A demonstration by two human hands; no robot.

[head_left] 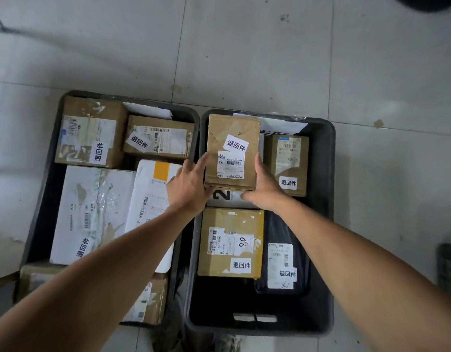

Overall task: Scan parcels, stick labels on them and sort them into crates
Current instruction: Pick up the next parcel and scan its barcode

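Both hands, left hand [191, 184] and right hand [265, 185], held a small brown box [232, 151] from each side over the right crate [323, 224]. Many boxes in both crates already had stickers, so most of the job looked done.

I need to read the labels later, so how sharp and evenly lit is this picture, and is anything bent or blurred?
Head view: soft, even light, no hard glare; the label on the held brown parcel is mostly legible between left hand and right hand; floor tiles smear towards the far corners; wide-angle bend curves the right crate rim; the crate's near interior is dark.
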